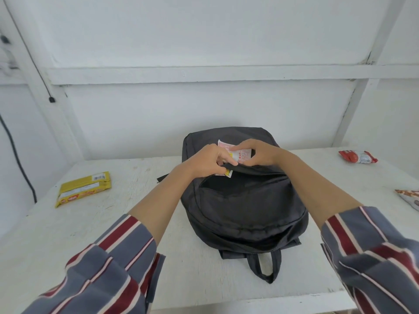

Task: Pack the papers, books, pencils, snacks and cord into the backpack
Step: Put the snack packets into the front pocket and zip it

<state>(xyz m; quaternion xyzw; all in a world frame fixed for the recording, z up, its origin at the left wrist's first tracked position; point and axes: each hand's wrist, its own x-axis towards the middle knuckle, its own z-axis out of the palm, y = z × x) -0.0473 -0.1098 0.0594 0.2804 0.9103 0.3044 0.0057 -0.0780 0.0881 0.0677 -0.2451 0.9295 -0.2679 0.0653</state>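
A black backpack (247,205) lies flat on the white table (90,234), its front pocket gaping open. A white and red snack packet (240,155) sits at the pocket's upper edge, partly tucked behind the fabric. My left hand (208,162) pinches the pocket's edge and the packet's left side. My right hand (258,155) holds the packet's right side with curled fingers. A yellow snack pack (84,189) lies at the table's left.
A red and white snack bag (358,157) lies at the far right, and another snack bag (408,198) pokes in at the right edge. A black cable (34,62) runs down the white wall on the left. The backpack's carry loop (265,266) points toward me.
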